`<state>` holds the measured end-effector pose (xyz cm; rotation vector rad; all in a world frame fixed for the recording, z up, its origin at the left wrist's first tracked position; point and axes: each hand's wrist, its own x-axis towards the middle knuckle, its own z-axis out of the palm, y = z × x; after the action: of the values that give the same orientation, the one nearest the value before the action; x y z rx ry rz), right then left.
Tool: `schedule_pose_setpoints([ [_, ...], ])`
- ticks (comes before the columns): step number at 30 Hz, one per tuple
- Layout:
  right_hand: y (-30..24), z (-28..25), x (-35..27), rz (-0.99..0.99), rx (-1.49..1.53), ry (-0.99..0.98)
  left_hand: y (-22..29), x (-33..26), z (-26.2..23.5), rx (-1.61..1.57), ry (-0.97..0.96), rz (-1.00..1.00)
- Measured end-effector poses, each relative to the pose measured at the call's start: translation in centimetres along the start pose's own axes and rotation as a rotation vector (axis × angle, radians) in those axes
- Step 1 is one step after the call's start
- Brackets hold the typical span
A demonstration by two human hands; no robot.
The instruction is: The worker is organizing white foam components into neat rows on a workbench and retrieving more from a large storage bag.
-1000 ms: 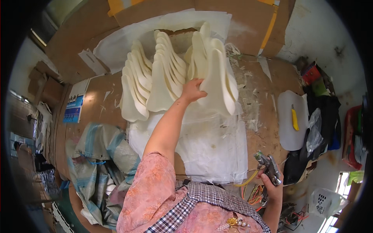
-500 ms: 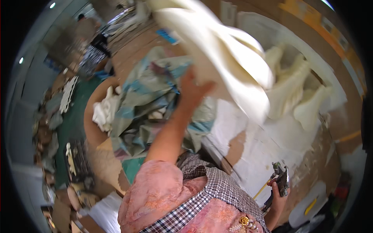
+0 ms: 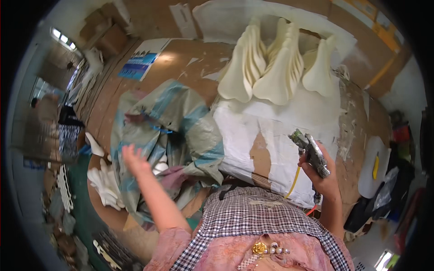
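My left hand (image 3: 134,160), blurred and empty with its fingers spread, is over the left side of a grey-and-blue woven plastic sack (image 3: 158,106). The sack lies crumpled and open, with white pieces (image 3: 160,165) showing in its folds. In my right hand (image 3: 323,169) is a grimy metal spray gun (image 3: 311,152), its fingers wrapped round the body. A yellow hose (image 3: 294,183) and a red one hang below it. Beyond the hands, cream flared foam-like pieces (image 3: 276,83) lean in overlapping rows against the back of the table.
White paper (image 3: 289,122), torn in places, covers part of the brown work table (image 3: 194,63). White glove-shaped pieces (image 3: 106,187) lie left of the sack. A blue printed sheet (image 3: 140,63) lies at the back left. Another person (image 3: 47,110) is at the far left.
My left hand has let go of the large cream piece it held up and moved left over the sack. The spray gun is now higher in view, and the view has turned.
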<state>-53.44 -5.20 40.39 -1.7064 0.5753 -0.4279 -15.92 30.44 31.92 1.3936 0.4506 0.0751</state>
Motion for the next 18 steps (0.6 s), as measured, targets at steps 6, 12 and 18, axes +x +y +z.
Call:
schedule_pose_setpoints([
  [6,-0.2,1.8,-2.7,0.01,-0.023,0.074,-7.8,-1.6,22.4,0.045,-0.606,0.052],
  [12,-2.4,7.0,-0.6,0.072,-0.119,0.169,-17.5,3.6,32.6,0.339,-0.854,0.034],
  [18,-7.3,10.0,0.6,-0.061,-0.075,0.441,-21.1,2.4,36.7,0.737,-0.994,0.299],
])
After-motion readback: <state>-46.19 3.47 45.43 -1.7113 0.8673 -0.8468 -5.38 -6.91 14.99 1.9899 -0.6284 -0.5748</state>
